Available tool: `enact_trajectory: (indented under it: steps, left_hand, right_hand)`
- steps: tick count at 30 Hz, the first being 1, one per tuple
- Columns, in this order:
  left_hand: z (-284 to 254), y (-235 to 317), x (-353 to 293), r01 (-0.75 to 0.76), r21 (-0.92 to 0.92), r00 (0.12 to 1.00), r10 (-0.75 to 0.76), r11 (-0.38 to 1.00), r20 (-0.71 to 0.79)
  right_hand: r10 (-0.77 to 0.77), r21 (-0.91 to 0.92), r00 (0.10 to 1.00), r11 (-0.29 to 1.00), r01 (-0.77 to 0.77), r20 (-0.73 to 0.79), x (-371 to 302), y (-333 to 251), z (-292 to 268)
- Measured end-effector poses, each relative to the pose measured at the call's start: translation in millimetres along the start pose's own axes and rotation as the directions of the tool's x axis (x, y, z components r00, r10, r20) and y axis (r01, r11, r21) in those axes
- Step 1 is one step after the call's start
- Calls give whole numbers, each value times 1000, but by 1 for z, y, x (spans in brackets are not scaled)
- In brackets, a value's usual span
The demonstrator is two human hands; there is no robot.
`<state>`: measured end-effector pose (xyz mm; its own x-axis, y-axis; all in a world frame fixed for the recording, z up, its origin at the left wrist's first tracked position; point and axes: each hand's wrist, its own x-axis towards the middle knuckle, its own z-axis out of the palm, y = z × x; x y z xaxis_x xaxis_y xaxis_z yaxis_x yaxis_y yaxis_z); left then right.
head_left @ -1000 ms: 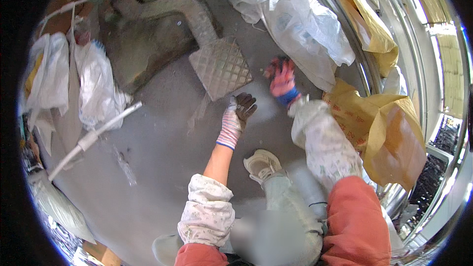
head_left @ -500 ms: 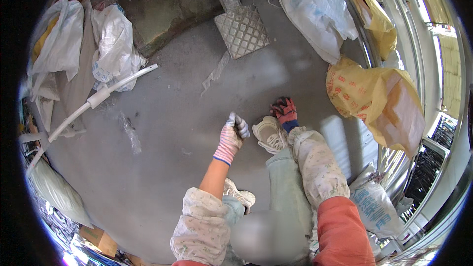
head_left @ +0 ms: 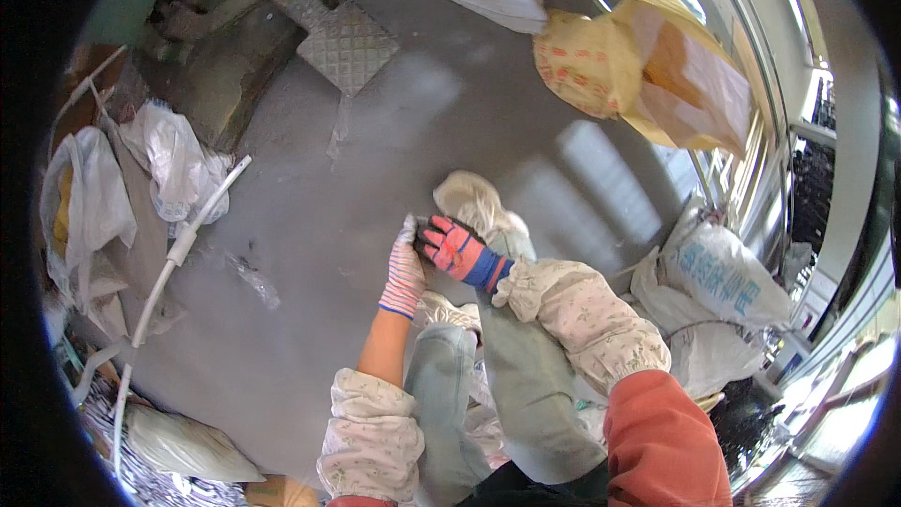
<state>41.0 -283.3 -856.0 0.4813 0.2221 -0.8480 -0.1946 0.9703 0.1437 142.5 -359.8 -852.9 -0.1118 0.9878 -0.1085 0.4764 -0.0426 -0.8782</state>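
My left hand (head_left: 404, 272), in a pink-and-white striped glove with a pale thumb, is closed with its thumb pointing up. Against its fingers rests my right hand (head_left: 460, 253), in a red glove with dark fingertips and a blue cuff, its fingers bent inward. The two meet just above my shoes; whatever may be between them is too small or hidden to make out. A white shoe (head_left: 472, 199) shows beyond the right hand, and another laced shoe (head_left: 449, 311) sits below the left wrist. Flowered sleeve covers wrap both forearms.
Far left stands a heavy metal base with a ridged foot pedal (head_left: 348, 47). A white pipe (head_left: 180, 250) and white sacks (head_left: 178, 160) are at the left. A yellow sack (head_left: 648, 70) hangs at the right, above a stuffed white sack (head_left: 718, 277). Plastic scrap (head_left: 253, 282) lies on the floor.
My right hand has left the shoe and come left to meet my left hand. The view has turned, so the pedal and yellow sack sit further left.
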Motion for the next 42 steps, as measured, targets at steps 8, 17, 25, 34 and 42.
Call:
enact_trajectory:
  steps: [8, 17, 25, 34, 42]
  left_hand:
    - [-40, -50, -8, 231, -107, 968, -218, 967, 120]
    - [-122, -109, -13, 350, -190, 925, -306, 917, 228]
    - [-125, -112, -15, 321, -73, 920, -292, 944, 262]
    - [-16, -82, -106, 346, 52, 923, -349, 937, 160]
    - [80, -87, -197, 459, 156, 844, -484, 875, 230]
  right_hand:
    - [702, 686, 464, 687, -240, -540, -157, 65, 48]
    - [626, 14, 540, 661, -751, -563, -203, 171, 111]
    - [538, 135, 430, 724, -677, -725, -202, 216, 147]
    - [757, 190, 491, 608, -771, -431, -228, 88, 83]
    - [857, 724, -354, 33, -689, -375, -458, -29, 96]
